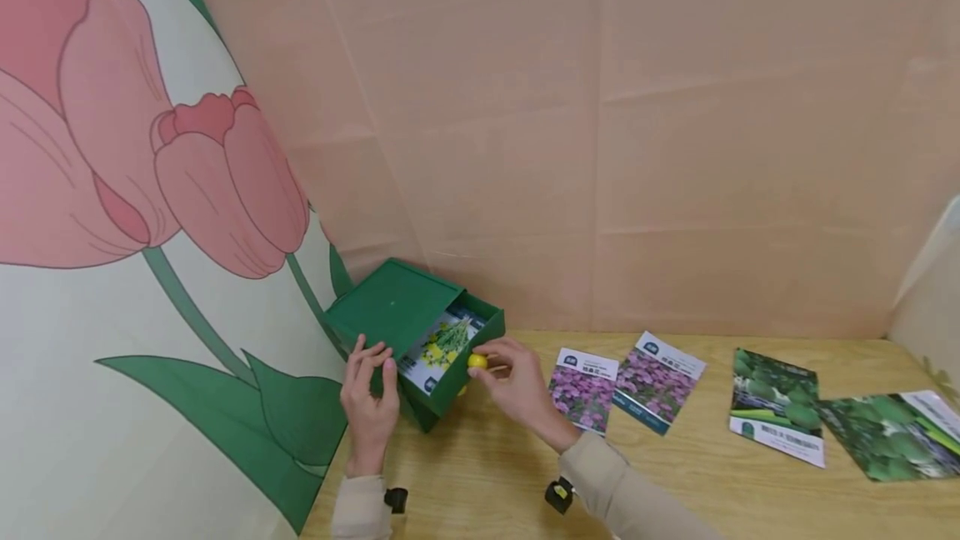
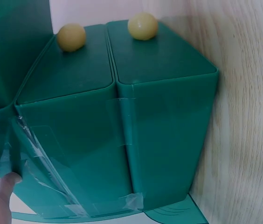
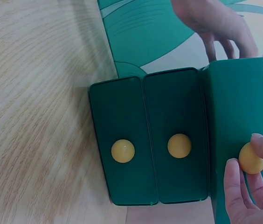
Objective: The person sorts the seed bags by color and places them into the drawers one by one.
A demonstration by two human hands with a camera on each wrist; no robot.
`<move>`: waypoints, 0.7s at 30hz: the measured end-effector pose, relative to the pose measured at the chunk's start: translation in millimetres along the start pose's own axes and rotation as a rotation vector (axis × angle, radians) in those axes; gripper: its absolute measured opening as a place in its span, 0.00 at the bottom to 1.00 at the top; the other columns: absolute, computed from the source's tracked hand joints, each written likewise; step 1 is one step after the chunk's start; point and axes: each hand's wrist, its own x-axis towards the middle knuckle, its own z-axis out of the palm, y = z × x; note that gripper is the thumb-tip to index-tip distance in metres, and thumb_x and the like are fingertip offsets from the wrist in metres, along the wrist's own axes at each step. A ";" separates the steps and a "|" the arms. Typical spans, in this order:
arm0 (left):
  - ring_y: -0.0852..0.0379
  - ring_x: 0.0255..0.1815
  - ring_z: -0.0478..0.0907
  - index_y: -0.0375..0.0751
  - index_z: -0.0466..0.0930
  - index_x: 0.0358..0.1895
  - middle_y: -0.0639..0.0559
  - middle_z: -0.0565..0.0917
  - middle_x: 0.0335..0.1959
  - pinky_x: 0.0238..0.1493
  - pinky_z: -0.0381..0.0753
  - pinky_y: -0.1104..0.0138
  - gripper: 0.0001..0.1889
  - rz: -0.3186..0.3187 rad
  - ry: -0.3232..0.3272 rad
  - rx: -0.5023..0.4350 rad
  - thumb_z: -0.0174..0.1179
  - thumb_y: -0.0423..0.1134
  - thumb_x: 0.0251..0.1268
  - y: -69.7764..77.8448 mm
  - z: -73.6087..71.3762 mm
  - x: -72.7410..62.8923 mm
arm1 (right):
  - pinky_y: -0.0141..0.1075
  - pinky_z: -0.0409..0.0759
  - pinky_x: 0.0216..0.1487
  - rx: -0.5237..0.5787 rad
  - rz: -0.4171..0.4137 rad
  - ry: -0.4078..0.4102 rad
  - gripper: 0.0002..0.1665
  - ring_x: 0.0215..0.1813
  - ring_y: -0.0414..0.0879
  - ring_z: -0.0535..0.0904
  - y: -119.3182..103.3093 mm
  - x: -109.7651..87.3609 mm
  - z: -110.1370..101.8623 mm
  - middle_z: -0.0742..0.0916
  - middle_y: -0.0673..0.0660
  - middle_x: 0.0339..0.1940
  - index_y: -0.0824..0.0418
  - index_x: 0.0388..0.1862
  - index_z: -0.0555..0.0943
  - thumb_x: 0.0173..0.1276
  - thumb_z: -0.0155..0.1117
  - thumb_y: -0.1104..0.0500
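A yellow knob [image 1: 477, 361] is pinched between the thumb and fingertips of the right hand [image 1: 521, 386], that grip closed to the knob's width; the left hand [image 1: 369, 407] is laid against the near edge of a green three-drawer cabinet [image 1: 397, 302], fingers loosely extended, nothing clasped. The knob is mounted on the top drawer [image 3: 241, 98], which is drawn partway out toward four o'clock. Inside, a yellow-flower packet [image 1: 446, 348], apparently for seeds, is exposed face up. Below, two lower drawers [image 3: 173, 112] are seated flush.

Work on the top drawer is judged to be midway: a gap has been made, but whether it is to be widened or closed cannot be told. Four packets are left outside at the cabinet's three o'clock: two purple-flower packets [image 1: 583, 390], then two green-leaf packets [image 1: 776, 398].

Most room for movement is offered at five to six o'clock, where the wood of the bench [image 1: 480, 473] is seen; the nearest purple packet is closely skirted by the right sleeve [image 1: 600, 465]. Little space is judged available at nine o'clock, by a tulip-printed panel [image 1: 67, 190], or at twelve, by a pink cloth [image 1: 600, 148].
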 end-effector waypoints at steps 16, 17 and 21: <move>0.15 0.64 0.74 0.23 0.86 0.41 0.25 0.84 0.46 0.76 0.73 0.41 0.09 0.026 0.017 0.012 0.63 0.13 0.60 -7.2 2.5 -2.4 | 0.37 0.92 0.48 -0.005 0.013 -0.017 0.15 0.50 0.58 0.90 -0.7 8.6 5.4 0.89 0.56 0.48 0.59 0.52 0.91 0.66 0.79 0.66; 0.15 0.64 0.74 0.23 0.86 0.41 0.25 0.84 0.46 0.75 0.73 0.40 0.09 0.023 0.015 0.011 0.63 0.13 0.60 -5.7 2.2 -2.0 | 0.36 0.92 0.48 -0.008 0.011 -0.018 0.15 0.50 0.58 0.90 0.0 9.4 6.0 0.89 0.56 0.49 0.59 0.52 0.91 0.66 0.79 0.65; 0.16 0.65 0.74 0.21 0.86 0.41 0.24 0.84 0.46 0.75 0.73 0.40 0.09 0.009 0.006 0.009 0.63 0.12 0.60 -1.4 1.2 -1.0 | 0.34 0.92 0.47 -0.026 0.002 -0.025 0.15 0.50 0.56 0.90 1.0 12.2 8.0 0.89 0.55 0.49 0.59 0.52 0.91 0.67 0.79 0.64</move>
